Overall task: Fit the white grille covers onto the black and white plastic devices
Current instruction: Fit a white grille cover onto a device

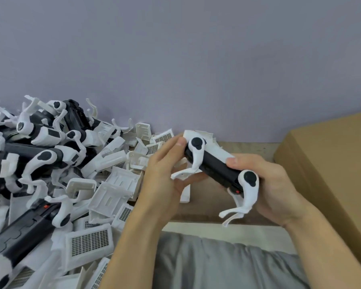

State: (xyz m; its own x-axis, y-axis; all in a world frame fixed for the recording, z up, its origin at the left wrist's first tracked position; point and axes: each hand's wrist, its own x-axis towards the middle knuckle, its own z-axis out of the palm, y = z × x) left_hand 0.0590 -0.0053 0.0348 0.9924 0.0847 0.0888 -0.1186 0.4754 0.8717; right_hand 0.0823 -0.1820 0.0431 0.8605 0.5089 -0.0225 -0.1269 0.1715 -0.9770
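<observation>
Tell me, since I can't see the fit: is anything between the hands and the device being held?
Nothing visible. The left hand and right hand both grip the black and white device directly, one at each end, above the table.

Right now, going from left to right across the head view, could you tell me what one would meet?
Heap of black and white devices → loose white grille covers → left hand → held device → right hand → cardboard box.

One head-worn wide-angle camera looks forward and down. It sits close above the brown wooden tabletop [198,213], facing a plain lilac-grey wall [175,59].
</observation>
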